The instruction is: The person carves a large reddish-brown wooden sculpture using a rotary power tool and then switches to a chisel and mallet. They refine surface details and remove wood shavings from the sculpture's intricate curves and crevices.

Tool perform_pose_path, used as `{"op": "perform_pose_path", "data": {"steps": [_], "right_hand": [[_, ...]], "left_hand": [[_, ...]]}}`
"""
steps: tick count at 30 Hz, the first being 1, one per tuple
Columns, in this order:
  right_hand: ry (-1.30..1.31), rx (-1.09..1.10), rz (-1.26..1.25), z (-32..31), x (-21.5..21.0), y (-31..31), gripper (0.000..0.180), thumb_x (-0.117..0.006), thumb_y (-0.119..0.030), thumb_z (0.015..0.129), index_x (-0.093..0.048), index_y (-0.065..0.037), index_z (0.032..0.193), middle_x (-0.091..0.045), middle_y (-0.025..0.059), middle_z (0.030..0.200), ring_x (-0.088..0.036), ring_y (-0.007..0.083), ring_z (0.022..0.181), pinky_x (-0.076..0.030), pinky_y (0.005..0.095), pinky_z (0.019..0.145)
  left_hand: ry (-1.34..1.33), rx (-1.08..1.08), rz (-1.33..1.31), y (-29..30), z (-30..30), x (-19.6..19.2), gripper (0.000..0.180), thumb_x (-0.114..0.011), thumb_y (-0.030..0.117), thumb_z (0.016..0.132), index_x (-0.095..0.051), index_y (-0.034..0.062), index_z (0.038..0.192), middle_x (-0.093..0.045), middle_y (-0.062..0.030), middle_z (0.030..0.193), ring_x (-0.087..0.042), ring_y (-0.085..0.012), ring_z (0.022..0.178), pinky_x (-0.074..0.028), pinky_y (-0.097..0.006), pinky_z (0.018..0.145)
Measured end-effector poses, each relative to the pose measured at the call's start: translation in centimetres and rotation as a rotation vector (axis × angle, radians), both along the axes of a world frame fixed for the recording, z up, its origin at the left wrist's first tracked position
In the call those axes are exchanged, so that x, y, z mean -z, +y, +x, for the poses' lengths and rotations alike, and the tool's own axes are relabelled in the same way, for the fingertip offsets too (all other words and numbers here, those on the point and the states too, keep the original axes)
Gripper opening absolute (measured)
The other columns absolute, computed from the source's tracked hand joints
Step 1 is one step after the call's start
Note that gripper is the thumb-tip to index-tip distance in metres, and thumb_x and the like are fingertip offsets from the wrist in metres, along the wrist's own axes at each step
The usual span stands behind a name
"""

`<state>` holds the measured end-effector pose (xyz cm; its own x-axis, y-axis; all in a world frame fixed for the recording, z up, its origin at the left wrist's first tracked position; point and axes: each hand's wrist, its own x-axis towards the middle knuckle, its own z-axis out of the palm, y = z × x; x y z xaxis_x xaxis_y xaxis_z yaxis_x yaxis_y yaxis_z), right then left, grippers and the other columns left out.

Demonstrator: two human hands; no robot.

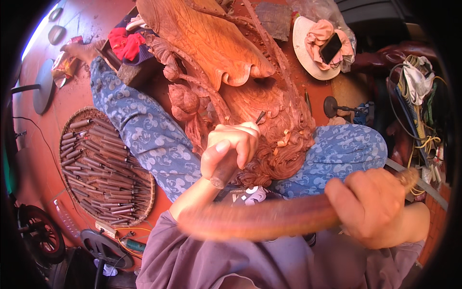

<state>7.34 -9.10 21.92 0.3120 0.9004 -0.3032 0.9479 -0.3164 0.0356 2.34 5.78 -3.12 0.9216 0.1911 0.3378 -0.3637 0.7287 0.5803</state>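
My left hand (230, 144) is closed around a carving chisel (224, 174). Its wooden handle end sticks out toward me, and a dark metal tip shows beyond the fingers, by the carved wood. Under and beyond that hand lies a large reddish-brown wood carving (284, 161), with curled, wavy relief at its near end and flower buds (184, 102) on stems at its left. At the right, my right hand (368, 207) grips one end of a long wooden mallet (269, 220), blurred by motion. Its thick end points left, nearer to me than the chisel handle.
A round woven basket (61, 149) full of wooden-handled chisels stands at the left. My legs in blue patterned trousers (139, 120) flank the carving. A white hat (302, 45) holding a phone (330, 48) lies at the far right, and cords (423, 139) hang nearer on that side.
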Motion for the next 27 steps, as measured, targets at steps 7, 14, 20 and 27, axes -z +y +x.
{"op": "perform_pose_path", "data": {"steps": [7,14,20,27], "right_hand": [[-0.043,0.083,-0.046,0.9,0.0,-0.3,0.033,-0.065,-0.013,0.066,-0.064,-0.007,0.098,-0.042,0.0035,0.07,-0.048,0.0197,0.056,-0.039,0.0319,0.048],[0.037,0.253,0.246,8.4,3.3,-5.0,0.05,-0.065,0.0,0.053,-0.057,0.002,0.102,-0.054,0.0176,0.089,-0.058,0.0379,0.08,-0.049,0.0406,0.07],[0.035,0.418,0.278,13.4,7.4,-11.7,0.047,-0.065,-0.007,0.056,-0.056,0.001,0.102,-0.053,0.0172,0.09,-0.057,0.0373,0.082,-0.047,0.0387,0.076],[0.3,0.199,0.067,14.5,8.3,-14.9,0.03,-0.064,-0.014,0.059,-0.059,-0.001,0.084,-0.053,0.0132,0.08,-0.054,0.0344,0.077,-0.042,0.0424,0.072]], "left_hand": [[-0.037,-0.011,-0.096,-0.5,1.1,-0.4,0.052,-0.039,0.042,0.09,-0.046,0.0079,0.051,-0.046,-0.0045,0.048,-0.039,-0.019,0.045,-0.033,-0.035,0.06],[0.135,-0.078,-0.307,5.0,-1.1,-4.1,0.074,-0.015,0.071,0.097,-0.055,0.011,0.077,-0.04,0.001,0.053,-0.033,-0.0148,0.052,-0.031,-0.029,0.062],[0.265,-0.176,-0.149,5.3,-3.2,-7.1,0.049,-0.039,0.053,0.102,-0.043,0.0053,0.114,-0.046,-0.0028,0.073,-0.036,-0.0071,0.052,-0.033,-0.02,0.045],[0.655,-0.155,-0.07,4.2,-4.6,-7.0,0.041,-0.06,0.04,0.096,-0.042,0.004,0.09,-0.043,-0.0055,0.073,-0.036,-0.0056,0.05,-0.032,-0.016,0.04]]}}
